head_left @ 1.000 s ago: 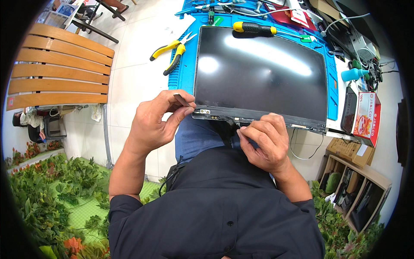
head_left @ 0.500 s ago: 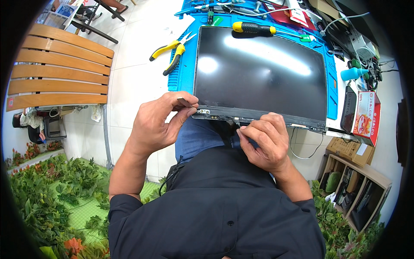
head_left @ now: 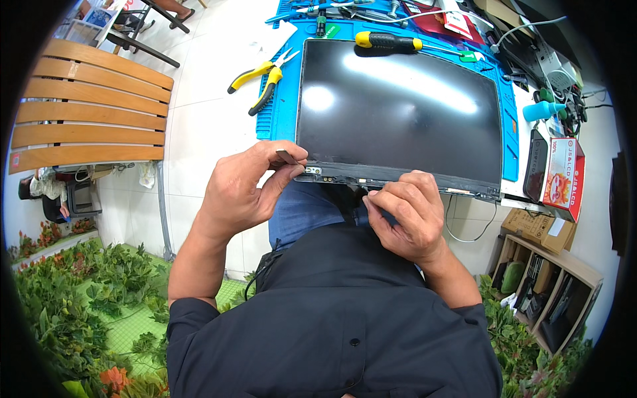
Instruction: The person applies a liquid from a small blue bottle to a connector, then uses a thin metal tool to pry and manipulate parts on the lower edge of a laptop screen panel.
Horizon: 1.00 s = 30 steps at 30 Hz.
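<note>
A dark laptop screen panel (head_left: 398,109) lies on a blue work mat (head_left: 269,123), its lower edge toward me. At its lower left corner, the thumb and fingers of my left hand (head_left: 249,182) pinch a thin, flat, dark strip (head_left: 286,157). Close by that grip sits a small metal hinge bracket (head_left: 313,170). My right hand (head_left: 413,215) is closed near the middle of the lower edge, thumb against curled fingers. Whatever those fingertips grip is too small and hidden to make out.
Yellow-and-black pliers (head_left: 267,79) rest left of the panel. A yellow-and-black screwdriver (head_left: 388,41) lies across its far edge. To the right are a light blue bottle (head_left: 541,111), a red-and-white box (head_left: 563,174) and a thin cable (head_left: 461,240) hanging below the edge.
The strip in my left fingers has turned slightly, and more of its dark face shows. Both hands stay at nearly the same places on the panel's lower edge.
</note>
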Tool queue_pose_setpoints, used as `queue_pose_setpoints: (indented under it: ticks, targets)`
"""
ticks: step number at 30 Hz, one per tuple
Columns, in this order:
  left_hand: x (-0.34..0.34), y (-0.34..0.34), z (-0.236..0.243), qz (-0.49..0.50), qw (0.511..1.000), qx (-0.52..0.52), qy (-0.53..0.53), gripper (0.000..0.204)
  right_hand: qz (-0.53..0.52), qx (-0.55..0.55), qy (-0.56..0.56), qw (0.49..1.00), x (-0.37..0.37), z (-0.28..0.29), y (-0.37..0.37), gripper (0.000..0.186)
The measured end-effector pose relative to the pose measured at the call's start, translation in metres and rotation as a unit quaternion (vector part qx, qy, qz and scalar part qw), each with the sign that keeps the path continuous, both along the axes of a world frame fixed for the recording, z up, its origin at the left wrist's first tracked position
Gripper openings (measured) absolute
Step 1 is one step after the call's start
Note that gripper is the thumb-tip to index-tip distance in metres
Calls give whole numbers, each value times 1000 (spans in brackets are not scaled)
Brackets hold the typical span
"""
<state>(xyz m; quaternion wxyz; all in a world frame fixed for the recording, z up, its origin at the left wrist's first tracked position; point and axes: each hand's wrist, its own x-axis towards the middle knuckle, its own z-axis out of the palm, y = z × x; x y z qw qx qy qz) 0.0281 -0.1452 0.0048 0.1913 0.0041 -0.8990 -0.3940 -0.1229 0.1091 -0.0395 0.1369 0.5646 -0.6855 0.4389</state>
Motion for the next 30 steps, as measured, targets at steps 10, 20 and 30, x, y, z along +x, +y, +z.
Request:
queue_pose_setpoints:
  ticks: [10, 20, 30]
  targets:
    - [-3, 9, -6, 30, 998, 23, 41, 28, 3, 172, -17, 985, 5, 39, -27, 37]
    - [2, 5, -12, 28, 997, 18, 74, 31, 49, 192, -44, 979, 0, 37, -44, 30]
    - [0, 2, -17, 9, 996, 37, 86, 31, 54, 207, -72, 974, 3, 35, -50, 28]
